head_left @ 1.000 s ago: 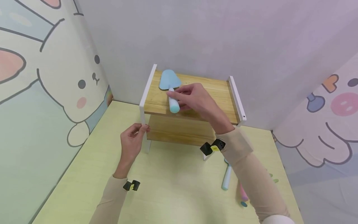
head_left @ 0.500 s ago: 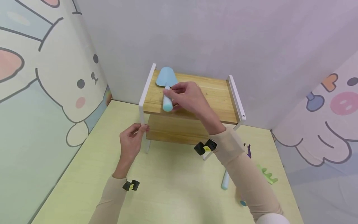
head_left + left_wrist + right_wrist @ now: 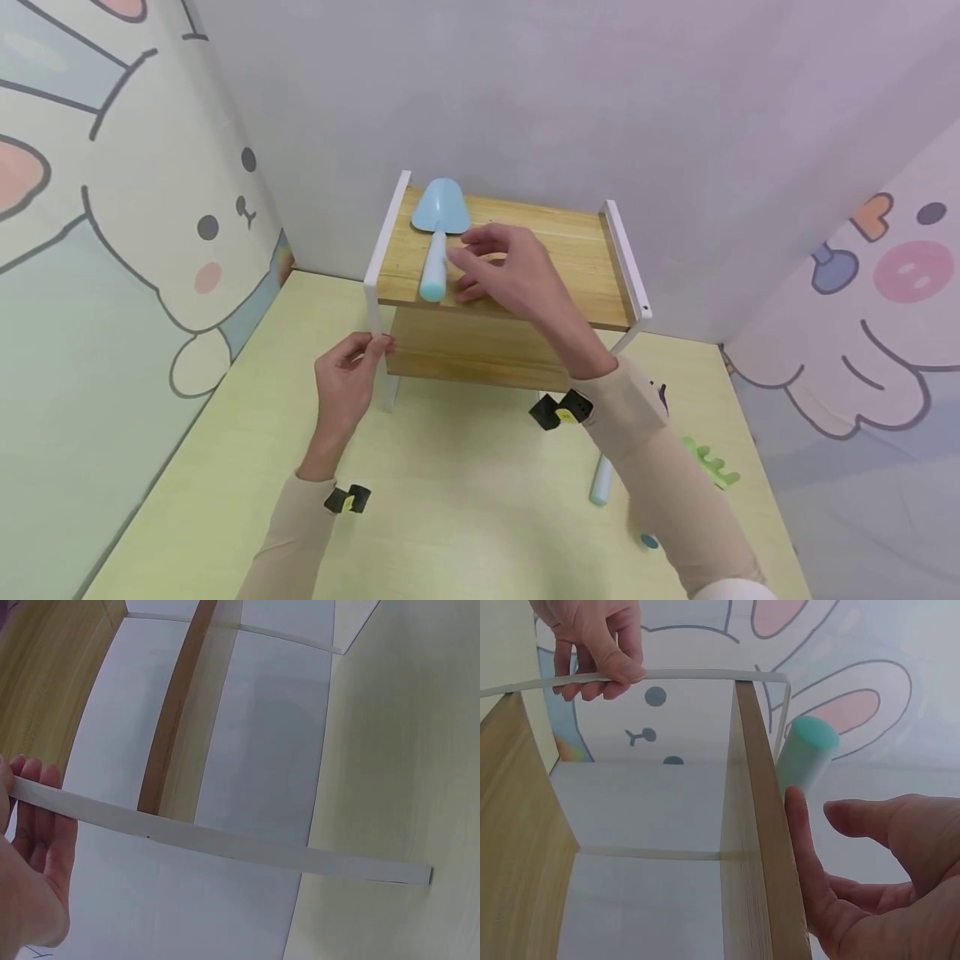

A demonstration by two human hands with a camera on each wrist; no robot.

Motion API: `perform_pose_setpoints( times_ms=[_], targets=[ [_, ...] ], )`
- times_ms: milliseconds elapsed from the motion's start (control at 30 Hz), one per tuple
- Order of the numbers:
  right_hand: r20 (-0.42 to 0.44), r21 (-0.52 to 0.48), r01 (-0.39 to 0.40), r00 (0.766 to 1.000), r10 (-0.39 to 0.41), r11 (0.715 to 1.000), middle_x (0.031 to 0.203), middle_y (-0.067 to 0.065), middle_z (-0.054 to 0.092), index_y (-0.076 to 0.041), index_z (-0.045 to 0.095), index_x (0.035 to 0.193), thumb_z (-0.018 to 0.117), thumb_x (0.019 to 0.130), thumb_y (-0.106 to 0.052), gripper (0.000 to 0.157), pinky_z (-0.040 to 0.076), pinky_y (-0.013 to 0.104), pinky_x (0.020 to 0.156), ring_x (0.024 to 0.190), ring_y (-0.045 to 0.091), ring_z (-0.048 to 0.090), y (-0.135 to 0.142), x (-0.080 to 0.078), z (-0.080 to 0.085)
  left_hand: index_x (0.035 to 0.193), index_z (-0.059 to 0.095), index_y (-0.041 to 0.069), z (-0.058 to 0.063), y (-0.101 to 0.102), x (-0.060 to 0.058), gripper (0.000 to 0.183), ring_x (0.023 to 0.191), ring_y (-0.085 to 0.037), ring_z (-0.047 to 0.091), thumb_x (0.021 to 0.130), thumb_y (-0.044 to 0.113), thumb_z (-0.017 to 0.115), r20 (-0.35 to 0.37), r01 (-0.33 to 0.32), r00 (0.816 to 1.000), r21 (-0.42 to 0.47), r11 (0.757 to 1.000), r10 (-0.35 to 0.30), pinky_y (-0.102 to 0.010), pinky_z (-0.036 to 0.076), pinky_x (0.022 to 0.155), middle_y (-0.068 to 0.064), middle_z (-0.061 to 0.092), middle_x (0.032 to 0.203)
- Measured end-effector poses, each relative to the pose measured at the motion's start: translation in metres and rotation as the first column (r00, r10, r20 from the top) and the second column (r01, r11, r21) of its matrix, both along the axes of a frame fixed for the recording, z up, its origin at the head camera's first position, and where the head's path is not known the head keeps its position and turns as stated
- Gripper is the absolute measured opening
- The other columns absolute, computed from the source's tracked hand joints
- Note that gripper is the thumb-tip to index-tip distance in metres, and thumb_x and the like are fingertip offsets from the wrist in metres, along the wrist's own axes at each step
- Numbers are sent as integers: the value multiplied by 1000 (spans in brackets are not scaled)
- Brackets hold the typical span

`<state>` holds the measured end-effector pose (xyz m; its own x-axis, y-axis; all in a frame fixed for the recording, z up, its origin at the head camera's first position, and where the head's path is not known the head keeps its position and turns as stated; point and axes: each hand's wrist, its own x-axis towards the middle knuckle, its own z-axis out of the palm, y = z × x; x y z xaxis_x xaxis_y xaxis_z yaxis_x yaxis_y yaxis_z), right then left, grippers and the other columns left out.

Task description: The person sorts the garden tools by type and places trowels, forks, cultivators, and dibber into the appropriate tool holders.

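A light-blue toy shovel (image 3: 441, 208) lies on the top board of a small wooden shelf (image 3: 555, 258), near its left side, handle toward the front edge. My right hand (image 3: 510, 267) is just right of the handle, thumb and fingers spread. In the right wrist view a gap shows between the thumb and the shovel's handle (image 3: 801, 761), while a fingertip is by the board's edge. With my left hand (image 3: 347, 375) I pinch the shelf's white left side post (image 3: 225, 841), below the top board; thumb and fingers lie on either side of it.
On the table (image 3: 450, 533) at the right, partly behind my right sleeve, lie a pale-blue handle (image 3: 601, 481), a green toothed piece (image 3: 712, 465), a dark purple piece (image 3: 663, 396) and a blue round end (image 3: 649, 541). Walls with cartoon prints stand close around.
The shovel has moved left along the top board, held by my right hand. Now my right fingers have let go of its handle and sit apart from it. My left hand keeps its grip.
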<state>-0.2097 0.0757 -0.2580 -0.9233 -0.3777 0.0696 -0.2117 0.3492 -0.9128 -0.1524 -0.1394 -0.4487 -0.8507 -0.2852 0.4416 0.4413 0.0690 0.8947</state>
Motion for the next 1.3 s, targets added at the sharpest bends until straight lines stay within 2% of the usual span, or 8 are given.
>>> perform_pose_setpoints(
  times_ms=[233,367,433,533,733,967,1167,1300],
  targets=[
    [-31,-6,-44,999,44,999,115,12,69,2,61,132,70,100,-21,41,62,36,77,88,25,74,14,7,-3,96,73,-10,-3,-1,-2,10,82,-9,72,98,-2,66,-10,-6,1000,-14,1000,6,-21,58,83,-24,74,93],
    [-65,-14,-55,996,54,998,115,10,70,1,62,132,70,100,-18,39,61,39,79,89,24,73,21,12,-6,96,73,-10,-3,0,-2,10,82,-9,72,98,-3,66,-2,-6,1000,-3,1000,6,-21,58,83,-14,76,92],
    [-90,-15,-58,994,56,998,114,9,71,0,63,132,71,99,-18,38,61,39,78,89,23,72,26,15,-7,96,72,-12,3,1,1,9,82,-8,72,98,-5,66,3,-3,1000,0,1000,3,-20,58,83,-7,76,91],
    [-119,-20,-62,991,59,998,113,9,71,-1,63,131,71,99,-18,38,61,38,77,89,23,72,32,19,-9,96,72,-12,3,1,1,8,82,-8,72,97,-7,65,10,-5,1000,1,1000,5,-20,57,83,-3,76,91],
    [-140,-42,-49,989,43,998,115,7,71,-2,63,131,72,99,-19,38,61,42,81,91,23,72,43,27,-13,96,73,-9,-3,0,-1,10,82,-9,72,98,-2,67,-13,-2,1000,-7,1000,1,-21,58,83,-9,76,92],
    [-192,-76,-39,981,24,996,114,6,72,-2,64,128,73,97,-15,35,59,30,82,95,24,71,58,38,-20,95,73,-11,-4,1,-3,8,81,-8,72,97,-6,66,-6,-4,1000,2,1000,4,-20,58,82,-10,76,91],
    [-243,-98,-61,969,35,993,116,6,71,-2,64,127,74,97,-13,33,58,29,88,99,22,71,70,45,-29,95,71,-13,-4,1,-3,7,81,-6,72,96,-11,65,-14,-14,1000,-7,1000,14,-19,57,81,-24,74,91],
    [-264,-107,-76,963,46,991,118,7,71,-2,64,127,73,97,-9,33,57,30,91,103,22,70,76,50,-36,95,72,-12,-3,1,-2,8,82,-6,72,97,-7,66,0,-9,1000,-1,1000,9,-19,57,82,-15,76,91]
  ],
)
